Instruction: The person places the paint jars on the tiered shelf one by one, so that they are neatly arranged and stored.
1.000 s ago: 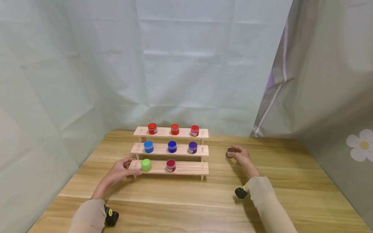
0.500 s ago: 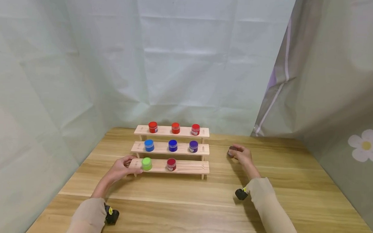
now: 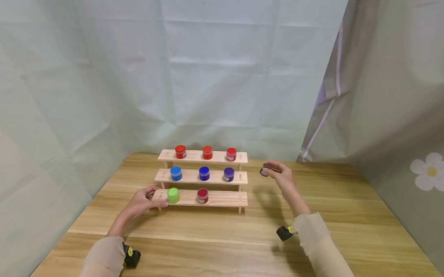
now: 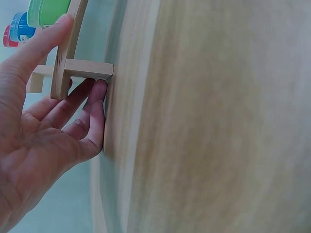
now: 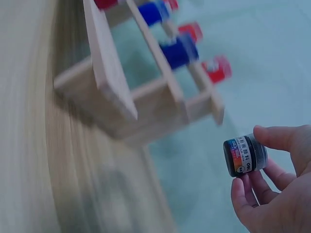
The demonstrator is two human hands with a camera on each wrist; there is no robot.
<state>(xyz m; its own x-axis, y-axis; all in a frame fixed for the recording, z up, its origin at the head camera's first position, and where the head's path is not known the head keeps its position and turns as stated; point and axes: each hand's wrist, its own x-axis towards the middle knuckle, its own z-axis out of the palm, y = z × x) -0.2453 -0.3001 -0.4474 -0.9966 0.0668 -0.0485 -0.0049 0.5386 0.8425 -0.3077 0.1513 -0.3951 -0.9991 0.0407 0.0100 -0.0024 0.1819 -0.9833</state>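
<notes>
A three-tier wooden rack (image 3: 220, 198) stands on the table. Its top shelf carries three red jars, the middle one light blue, blue and purple jars. On the bottom shelf are a green jar (image 3: 173, 195) and a dark red jar (image 3: 203, 195). My left hand (image 3: 146, 199) holds the left end of the bottom shelf, thumb on top beside the green jar (image 4: 46, 10), fingers (image 4: 92, 111) under the board by its leg (image 4: 87, 69). My right hand (image 3: 281, 178) pinches a small dark jar (image 3: 265, 169) with a coloured label (image 5: 244, 155), held in the air right of the rack.
The wooden table (image 3: 218, 244) is walled by pale cloth at the back and left, and a flowered curtain (image 3: 391, 120) at the right. Black wrist cameras (image 3: 131, 257) (image 3: 284, 232) sit on both sleeves.
My right hand has lifted the dark jar off the table and carried it up and left, closer to the rack's right end. My left hand stays on the bottom shelf.
</notes>
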